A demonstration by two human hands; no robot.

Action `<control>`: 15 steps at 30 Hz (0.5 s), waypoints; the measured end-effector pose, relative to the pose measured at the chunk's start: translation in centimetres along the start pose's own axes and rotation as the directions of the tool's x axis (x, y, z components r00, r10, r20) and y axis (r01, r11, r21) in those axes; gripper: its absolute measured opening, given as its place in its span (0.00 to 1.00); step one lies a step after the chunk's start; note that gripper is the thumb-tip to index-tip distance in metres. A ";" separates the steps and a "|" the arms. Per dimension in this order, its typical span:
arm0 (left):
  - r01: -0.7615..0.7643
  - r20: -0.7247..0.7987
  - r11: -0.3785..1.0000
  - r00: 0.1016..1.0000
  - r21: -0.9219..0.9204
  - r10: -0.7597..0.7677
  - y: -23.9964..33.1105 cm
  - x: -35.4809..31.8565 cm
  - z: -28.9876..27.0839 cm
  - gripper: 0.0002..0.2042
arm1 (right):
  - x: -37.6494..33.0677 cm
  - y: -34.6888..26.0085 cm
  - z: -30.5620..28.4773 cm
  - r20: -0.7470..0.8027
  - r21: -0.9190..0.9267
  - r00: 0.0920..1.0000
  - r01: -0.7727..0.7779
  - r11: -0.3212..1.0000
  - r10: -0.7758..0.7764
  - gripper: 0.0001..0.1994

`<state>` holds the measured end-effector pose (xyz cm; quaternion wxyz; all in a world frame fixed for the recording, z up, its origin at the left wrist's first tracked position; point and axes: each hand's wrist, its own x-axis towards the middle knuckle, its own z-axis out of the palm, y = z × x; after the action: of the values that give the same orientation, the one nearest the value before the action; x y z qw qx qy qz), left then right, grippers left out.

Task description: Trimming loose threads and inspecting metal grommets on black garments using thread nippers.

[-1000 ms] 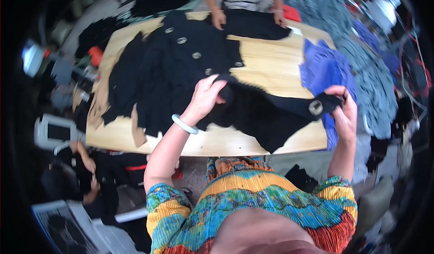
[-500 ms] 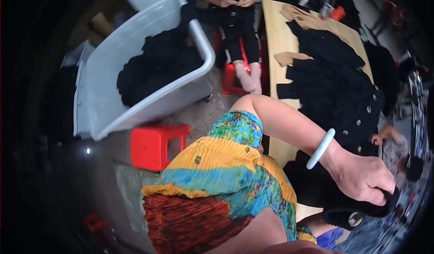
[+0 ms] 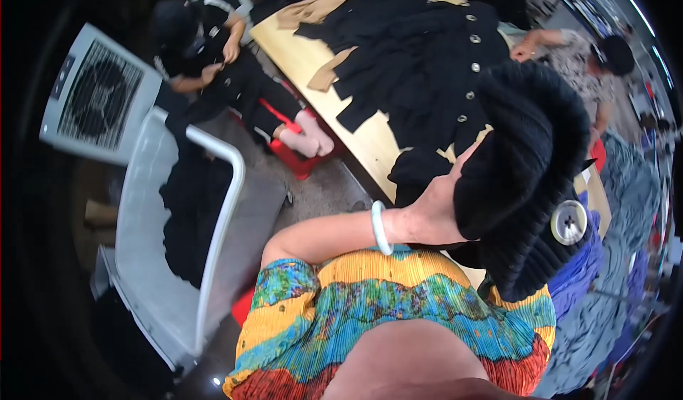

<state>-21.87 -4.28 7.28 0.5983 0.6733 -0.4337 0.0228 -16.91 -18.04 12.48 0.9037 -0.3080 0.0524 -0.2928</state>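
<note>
My left hand [image 3: 432,208], with a pale bangle [image 3: 381,228] at the wrist, grips a black knit garment [image 3: 523,158] held up close in front of me. Its fingers go behind the fabric, so only the back of the hand and the thumb side show. The garment has a thick ribbed edge and a large, pale-rimmed button [image 3: 569,222]. My right hand is not seen; the raised garment covers much of that side. Beyond, a black coat-like garment [image 3: 413,51] with a row of round buttons lies spread on the wooden table [image 3: 373,140].
A grey bin [image 3: 135,229] with black cloth stands at left, near a vented grey machine [image 3: 99,94]. One person [image 3: 235,80] sits beside the table; another [image 3: 583,72] is at its far right. Grey cloth [image 3: 626,208] and purple cloth [image 3: 580,272] are heaped at right.
The view has swung toward the right. My left hand has brought the black knit garment up and nearer, so its ribbed edge and button now show large.
</note>
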 end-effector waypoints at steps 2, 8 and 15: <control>0.269 0.032 0.786 0.952 -0.557 -0.304 0.1 -0.7 0.8 0.43 | 0.3 -1.0 -1.1 -0.047 -0.013 0.990 0.131 0.991 -0.132 0.24; 0.065 -0.091 0.884 0.989 -0.464 -0.120 -1.6 -2.0 -5.2 0.45 | -4.7 -2.4 -11.5 0.506 -0.060 0.812 -0.304 0.951 0.291 0.23; 0.161 -0.202 0.899 0.944 -0.407 -0.261 -5.1 14.6 -13.8 0.19 | -4.6 -3.4 -10.5 -0.060 -0.496 0.981 -0.187 0.848 0.182 0.16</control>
<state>-2.92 -1.48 15.19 0.7677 0.5776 -0.2743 -0.0431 -25.24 -23.16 5.61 0.8168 -0.5233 0.1603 -0.1825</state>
